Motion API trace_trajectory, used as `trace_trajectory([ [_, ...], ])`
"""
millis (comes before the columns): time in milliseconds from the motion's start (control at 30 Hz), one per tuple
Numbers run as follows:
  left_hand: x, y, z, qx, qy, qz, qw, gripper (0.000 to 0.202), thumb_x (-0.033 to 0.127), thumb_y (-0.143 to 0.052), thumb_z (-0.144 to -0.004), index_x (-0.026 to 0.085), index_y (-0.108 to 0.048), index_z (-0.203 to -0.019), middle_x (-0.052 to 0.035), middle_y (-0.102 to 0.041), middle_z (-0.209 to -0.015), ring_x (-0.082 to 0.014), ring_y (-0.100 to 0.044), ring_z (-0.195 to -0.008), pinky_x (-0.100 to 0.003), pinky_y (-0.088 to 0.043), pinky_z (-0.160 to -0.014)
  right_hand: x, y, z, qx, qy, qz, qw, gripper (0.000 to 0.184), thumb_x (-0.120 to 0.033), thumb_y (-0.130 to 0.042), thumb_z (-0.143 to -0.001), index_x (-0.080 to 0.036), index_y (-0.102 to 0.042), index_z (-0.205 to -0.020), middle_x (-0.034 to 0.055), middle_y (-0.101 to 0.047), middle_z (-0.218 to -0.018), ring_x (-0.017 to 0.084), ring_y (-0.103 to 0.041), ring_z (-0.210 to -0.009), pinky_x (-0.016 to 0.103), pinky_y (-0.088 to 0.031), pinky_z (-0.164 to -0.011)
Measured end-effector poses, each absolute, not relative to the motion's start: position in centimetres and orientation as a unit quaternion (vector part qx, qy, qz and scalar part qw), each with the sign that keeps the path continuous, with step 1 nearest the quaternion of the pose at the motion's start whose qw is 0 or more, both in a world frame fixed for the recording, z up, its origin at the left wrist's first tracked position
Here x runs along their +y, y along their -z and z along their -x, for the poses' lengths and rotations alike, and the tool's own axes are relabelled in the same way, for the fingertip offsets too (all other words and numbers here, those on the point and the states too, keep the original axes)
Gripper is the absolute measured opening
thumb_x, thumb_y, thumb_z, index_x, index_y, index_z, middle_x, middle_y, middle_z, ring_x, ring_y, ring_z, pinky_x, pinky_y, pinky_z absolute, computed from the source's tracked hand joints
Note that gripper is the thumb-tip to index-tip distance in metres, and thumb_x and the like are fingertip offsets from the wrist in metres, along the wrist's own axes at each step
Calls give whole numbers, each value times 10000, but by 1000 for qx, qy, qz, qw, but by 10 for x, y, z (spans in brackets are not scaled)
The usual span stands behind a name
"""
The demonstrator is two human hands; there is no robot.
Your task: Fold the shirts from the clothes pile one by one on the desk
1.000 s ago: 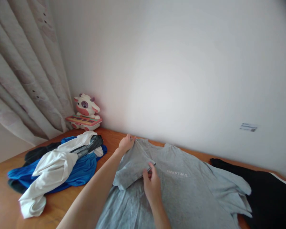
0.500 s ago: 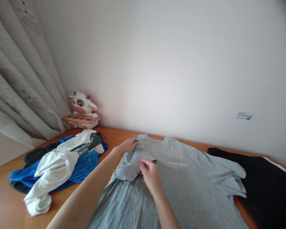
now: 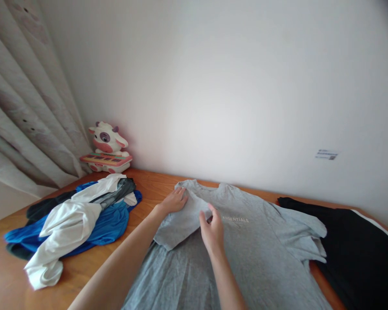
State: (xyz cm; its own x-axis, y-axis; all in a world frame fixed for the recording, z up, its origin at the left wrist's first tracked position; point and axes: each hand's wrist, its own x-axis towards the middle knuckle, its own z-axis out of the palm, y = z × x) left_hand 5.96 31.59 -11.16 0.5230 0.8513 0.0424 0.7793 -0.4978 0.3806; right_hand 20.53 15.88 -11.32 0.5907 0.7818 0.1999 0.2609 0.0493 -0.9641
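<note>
A grey T-shirt (image 3: 239,254) with pale "ESSENTIALS" lettering lies spread on the wooden surface, its collar toward the wall. The left sleeve (image 3: 177,226) is turned inward over the shirt's front. My left hand (image 3: 176,200) rests flat on the shoulder beside the collar, fingers stretched out. Over the chest, at the folded sleeve's inner edge, my right hand (image 3: 212,226) has its thumb and fingers apart, with no cloth visibly gripped between them.
On the left lies a heap of white (image 3: 74,219), blue and dark clothes. Behind it a cow-shaped toy keyboard (image 3: 107,148) stands against the wall, near a curtain (image 3: 26,107). A black garment (image 3: 352,245) with a white stripe lies right of the shirt on the wooden surface (image 3: 148,185).
The sleeve flap now lies flatter and farther across the chest. My right hand has moved right and opened from a pinch. My left hand has flattened and moved slightly down onto the shoulder.
</note>
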Motion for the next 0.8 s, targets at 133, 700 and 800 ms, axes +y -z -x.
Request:
trace_trajectory([
  [133, 303, 113, -67, 502, -106, -848, 136, 642, 502, -361, -996, 129, -372, -1518, -244, -303, -1626, -386, -277, -1511, -650, -236, -1177, 151, 109, -213, -440, -116, 708, 539, 457, -444, -495, -876, -135, -726, -1121, 176, -750, -1076, 287, -700, -942, 381, -507, -862],
  [700, 281, 93, -63, 365, -167, -893, 203, 438, 227, -532, -909, 231, -613, -1339, -73, -554, -1504, -230, -456, -1431, -378, -317, -1216, 129, 69, -197, -717, -254, 573, 306, 304, -247, -807, -716, -242, -736, -1011, 41, -673, -969, 222, -639, -941, 316, -485, -854],
  [800, 271, 80, -45, 380, -190, -882, 204, 403, 224, -529, -902, 233, -638, -1290, -58, -630, -1418, -220, -554, -1337, -344, -389, -1167, 121, 61, -175, -762, -275, 530, 251, 591, -305, -938, -565, -284, -742, -1122, 48, -669, -1065, 262, -623, -1051, 339, -484, -903],
])
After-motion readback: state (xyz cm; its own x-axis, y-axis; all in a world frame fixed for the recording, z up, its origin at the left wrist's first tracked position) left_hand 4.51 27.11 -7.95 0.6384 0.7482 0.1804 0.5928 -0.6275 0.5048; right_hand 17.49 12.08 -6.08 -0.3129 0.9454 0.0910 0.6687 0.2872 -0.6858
